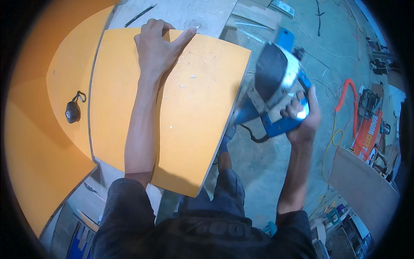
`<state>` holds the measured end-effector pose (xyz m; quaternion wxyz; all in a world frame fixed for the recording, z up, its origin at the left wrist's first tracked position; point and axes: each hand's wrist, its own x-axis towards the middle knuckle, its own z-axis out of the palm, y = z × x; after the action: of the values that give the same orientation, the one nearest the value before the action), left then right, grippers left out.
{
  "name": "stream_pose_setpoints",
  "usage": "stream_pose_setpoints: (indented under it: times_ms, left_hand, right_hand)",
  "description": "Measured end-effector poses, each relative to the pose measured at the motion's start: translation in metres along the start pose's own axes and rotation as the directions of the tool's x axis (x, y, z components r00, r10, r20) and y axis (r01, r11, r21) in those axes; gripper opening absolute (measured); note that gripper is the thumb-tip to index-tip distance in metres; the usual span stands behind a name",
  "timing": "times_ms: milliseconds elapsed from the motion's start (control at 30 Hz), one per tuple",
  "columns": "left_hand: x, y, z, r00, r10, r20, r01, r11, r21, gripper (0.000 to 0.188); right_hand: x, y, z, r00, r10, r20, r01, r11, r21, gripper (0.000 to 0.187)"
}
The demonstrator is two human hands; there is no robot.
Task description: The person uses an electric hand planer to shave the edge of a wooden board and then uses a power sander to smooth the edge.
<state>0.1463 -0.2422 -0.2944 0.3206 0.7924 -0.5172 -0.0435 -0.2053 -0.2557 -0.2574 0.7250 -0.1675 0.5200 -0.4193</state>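
Observation:
A flat orange panel [207, 108] with pale chips scattered on it lies in front of me. My left hand [157, 45] reaches across to its far edge, fingers curled over that edge and thumb spread to the right along it. Off the panel's right side, my right hand [304, 114] grips the handle of a blue power tool [280, 77] that looks like a circular saw, with dark and silvery parts. The tool is tilted, held in the air and smeared by motion, so its blade cannot be made out. A dark cord [254, 136] hangs from its lower part.
More orange board [34, 129] lies at the left, bearing a small black pouch-like object with a clip [73, 111]. A dark pen-like stick [140, 15] rests beyond the panel. On the floor are a coiled orange hose [354, 99], cables and a grey board [362, 181].

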Motion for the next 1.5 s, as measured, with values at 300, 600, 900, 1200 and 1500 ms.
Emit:
stream_pose_setpoints:
  times_ms: [300,600,900,1200,1500]
  left_hand:
    - [-0.001,-0.001,0.005,0.995,0.091,-0.042,-0.084,0.987,0.136,0.061]
    - [-0.006,-0.014,0.002,0.975,0.224,-0.015,-0.219,0.966,0.140,0.072]
    - [-0.011,-0.014,-0.005,0.974,0.208,0.094,-0.227,0.918,0.324,0.085]
    - [-0.012,-0.015,-0.006,0.978,0.208,0.029,-0.205,0.913,0.352,0.081]
    - [-0.010,-0.007,-0.007,0.995,0.100,0.028,-0.104,0.955,0.279,0.075]
  right_hand:
    - [-0.179,0.101,-0.125,0.949,0.035,-0.314,-0.062,0.995,-0.078,0.037]
    - [-0.329,0.192,-0.171,0.977,0.160,-0.142,-0.159,0.987,0.018,0.044]
    - [-0.402,0.251,-0.175,0.962,0.239,0.135,-0.258,0.956,0.141,0.055]
    - [-0.388,0.255,-0.146,0.958,0.271,0.097,-0.280,0.954,0.103,0.044]
    - [-0.354,0.243,-0.129,0.959,0.265,0.105,-0.274,0.958,0.085,0.040]
